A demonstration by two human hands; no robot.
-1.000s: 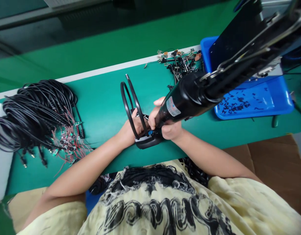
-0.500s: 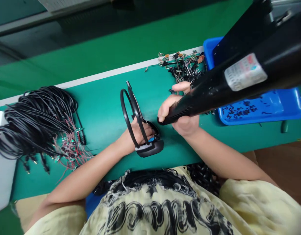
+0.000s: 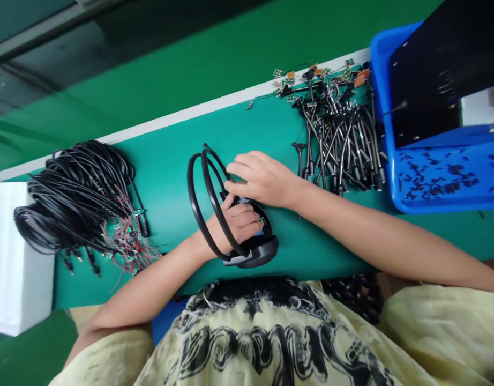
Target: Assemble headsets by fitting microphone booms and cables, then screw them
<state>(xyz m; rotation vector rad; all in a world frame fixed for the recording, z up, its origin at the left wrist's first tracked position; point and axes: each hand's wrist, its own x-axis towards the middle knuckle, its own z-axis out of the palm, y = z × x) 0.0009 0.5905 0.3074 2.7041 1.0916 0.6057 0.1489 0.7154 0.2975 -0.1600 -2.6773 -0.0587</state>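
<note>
A black headset with a double-looped headband lies on the green table in front of me. My left hand reaches through the headband loops, its fingers closed on an opened ear cup with a bit of green circuit board and something blue at the fingertips. From the far side my right hand bends its thumb and fingers over the headset's upper end, beside a thin black boom. Its fingertips are partly hidden there. Near my right forearm lies a pile of short metal-and-black booms with small boards attached.
At left, coiled black cables with red wires and small boards lie beside a white foam box. A blue tray at right holds small black pieces, with a black panel standing over it. A white strip edges the table's far side.
My right hand has let go of the large black tool with a label, now out of view, and moved left onto the headset. My left hand still holds the headset.
</note>
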